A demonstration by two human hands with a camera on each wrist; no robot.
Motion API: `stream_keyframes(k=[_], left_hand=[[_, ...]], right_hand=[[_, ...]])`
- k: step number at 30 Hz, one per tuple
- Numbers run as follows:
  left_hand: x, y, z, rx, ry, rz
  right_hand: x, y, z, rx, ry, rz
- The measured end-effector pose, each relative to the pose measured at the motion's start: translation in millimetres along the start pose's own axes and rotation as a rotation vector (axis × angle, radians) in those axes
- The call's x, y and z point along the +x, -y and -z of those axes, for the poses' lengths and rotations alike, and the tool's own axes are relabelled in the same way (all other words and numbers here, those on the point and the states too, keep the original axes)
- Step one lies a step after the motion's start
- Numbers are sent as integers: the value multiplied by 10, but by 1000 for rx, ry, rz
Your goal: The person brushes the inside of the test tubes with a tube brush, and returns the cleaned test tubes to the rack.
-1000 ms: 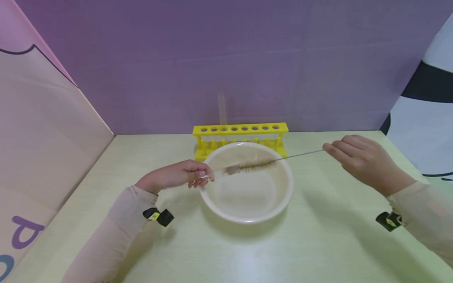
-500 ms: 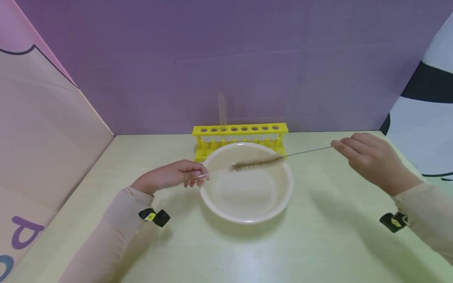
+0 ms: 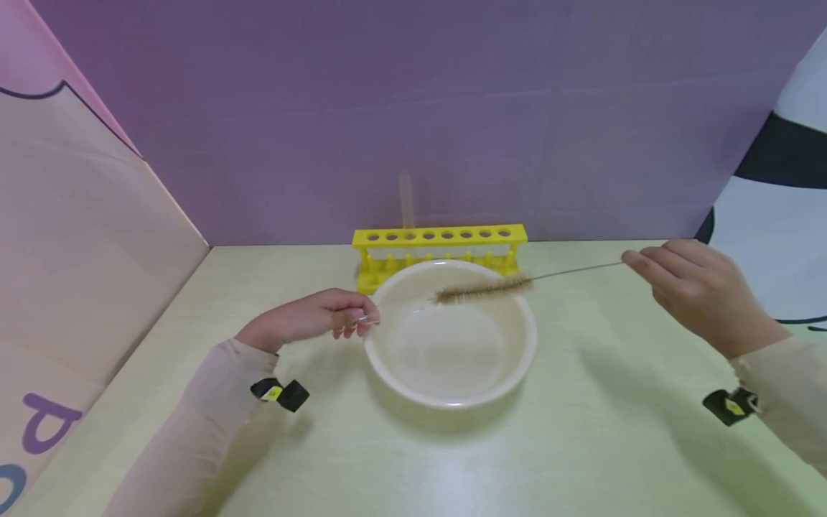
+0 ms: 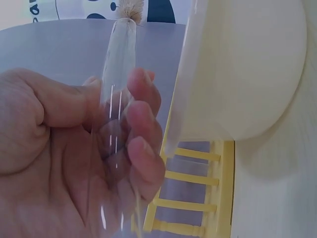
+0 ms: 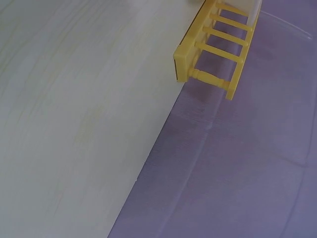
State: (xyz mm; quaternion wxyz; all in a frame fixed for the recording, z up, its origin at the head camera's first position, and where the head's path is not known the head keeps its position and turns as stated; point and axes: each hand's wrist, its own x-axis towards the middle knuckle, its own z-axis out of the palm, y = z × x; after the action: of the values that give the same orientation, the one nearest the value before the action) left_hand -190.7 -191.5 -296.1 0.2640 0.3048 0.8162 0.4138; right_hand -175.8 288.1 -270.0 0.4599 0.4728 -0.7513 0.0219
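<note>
Over the left side of a cream basin [image 3: 450, 401], my left hand [image 3: 316, 316] grips a clear test tube [image 4: 121, 54], its mouth pointing right. A test tube brush [image 3: 484, 290] with tan bristles lies in line with the tube above the basin. In the left wrist view its bristle tip [image 4: 132, 9] shows right at the tube's rim. My right hand [image 3: 704, 294], raised to the right of the basin, pinches the end of the brush's thin wire handle [image 3: 578, 271]. The right hand is out of sight in the right wrist view.
Behind the basin stands a yellow test tube rack [image 3: 439, 235], partly hidden by it. Another clear test tube [image 3: 406, 201] stands upright in the rack. A purple backdrop [image 3: 452, 108] rises at the back edge of the pale table [image 3: 549, 445].
My right hand has moved right and slightly up, drawing the brush's bristles out of the tube to its mouth. The left hand has shifted slightly left with the tube.
</note>
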Motion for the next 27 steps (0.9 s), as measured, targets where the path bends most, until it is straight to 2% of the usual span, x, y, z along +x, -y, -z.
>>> stream_keyframes(k=[17, 27], left_hand=[[69, -108, 1, 27, 19, -23], [81, -106, -1, 36, 19, -25]], right_hand=[[55, 17, -10, -10, -18, 9], [80, 21, -18, -10, -83, 3]])
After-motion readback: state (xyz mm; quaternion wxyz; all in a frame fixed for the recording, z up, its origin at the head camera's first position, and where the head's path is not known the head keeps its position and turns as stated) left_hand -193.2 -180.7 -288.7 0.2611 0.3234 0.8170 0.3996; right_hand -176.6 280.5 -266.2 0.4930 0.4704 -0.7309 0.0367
